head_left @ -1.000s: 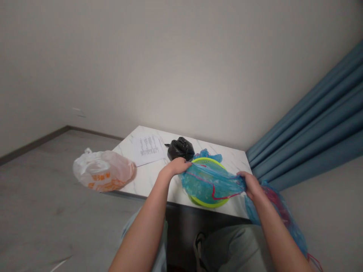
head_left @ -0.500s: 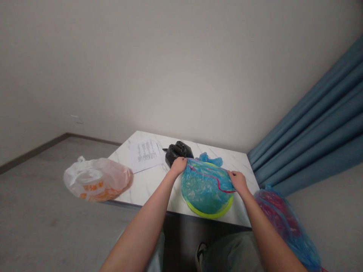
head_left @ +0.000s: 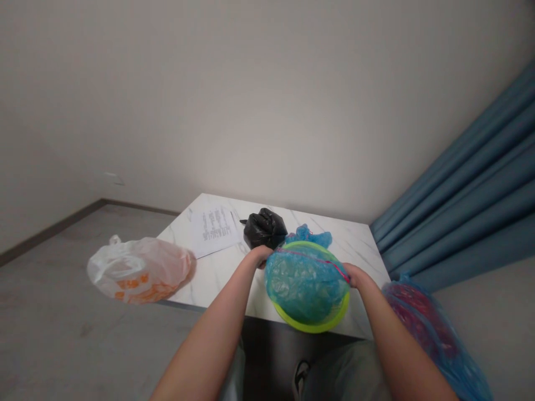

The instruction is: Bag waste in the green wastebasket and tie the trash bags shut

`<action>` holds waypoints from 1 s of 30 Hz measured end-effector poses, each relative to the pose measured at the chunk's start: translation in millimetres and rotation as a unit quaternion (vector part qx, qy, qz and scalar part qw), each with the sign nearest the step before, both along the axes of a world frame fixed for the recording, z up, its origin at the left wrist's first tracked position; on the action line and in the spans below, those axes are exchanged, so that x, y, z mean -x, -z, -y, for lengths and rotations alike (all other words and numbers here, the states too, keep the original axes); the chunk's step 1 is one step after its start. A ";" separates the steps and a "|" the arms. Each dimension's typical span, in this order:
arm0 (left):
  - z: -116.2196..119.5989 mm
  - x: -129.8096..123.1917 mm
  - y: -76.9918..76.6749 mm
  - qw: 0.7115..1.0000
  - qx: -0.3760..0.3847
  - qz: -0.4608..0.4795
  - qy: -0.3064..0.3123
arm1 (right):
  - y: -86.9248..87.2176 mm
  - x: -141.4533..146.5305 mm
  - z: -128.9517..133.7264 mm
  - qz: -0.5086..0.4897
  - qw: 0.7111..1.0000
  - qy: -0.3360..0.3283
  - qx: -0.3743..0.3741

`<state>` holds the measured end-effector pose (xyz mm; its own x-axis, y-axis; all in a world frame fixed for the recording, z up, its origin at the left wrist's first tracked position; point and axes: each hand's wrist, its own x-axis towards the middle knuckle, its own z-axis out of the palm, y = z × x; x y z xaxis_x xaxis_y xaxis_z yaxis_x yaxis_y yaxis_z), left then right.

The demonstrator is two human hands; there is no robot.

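Note:
A translucent blue plastic bag (head_left: 305, 281) with a pink drawstring is spread over a yellow-green basin (head_left: 311, 327) near the table's front edge. The basin's far and near rims show beyond the bag. My left hand (head_left: 261, 255) is closed on the bag's left edge, its fingertips partly hidden. On the opposite side my right hand (head_left: 351, 275) grips the bag's edge by the pink drawstring, its fingers mostly out of sight. Behind the basin lies a crumpled blue bag (head_left: 315, 236). A black plastic bag (head_left: 264, 228) sits just beyond my left hand.
The white marble-patterned table (head_left: 225, 275) stands against the wall. A printed paper sheet (head_left: 215, 231) lies at its left, beside a white plastic bag (head_left: 142, 270) with orange print overhanging the edge. At right are a large blue bag (head_left: 434, 328) with red contents and a blue curtain (head_left: 472, 184).
Both hands have moved slightly down and apart, drawing the blue bag's edge toward me. The basin's far rim is now uncovered, and the view has shifted a little.

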<state>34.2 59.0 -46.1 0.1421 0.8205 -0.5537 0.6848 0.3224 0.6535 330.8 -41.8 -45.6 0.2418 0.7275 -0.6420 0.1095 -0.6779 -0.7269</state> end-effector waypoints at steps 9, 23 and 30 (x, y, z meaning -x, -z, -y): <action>15.8 41.1 -53.2 0.946 -0.252 0.085 0.187 | -16.9 -20.7 59.6 0.238 0.907 -0.043 -0.346; 84.1 47.7 -62.9 0.913 -0.315 -0.041 0.256 | -20.5 13.4 134.8 0.254 0.881 -0.126 -0.378; 117.6 42.0 -60.2 0.910 -0.329 -0.189 0.165 | -16.9 31.9 167.6 0.365 0.837 -0.176 -0.368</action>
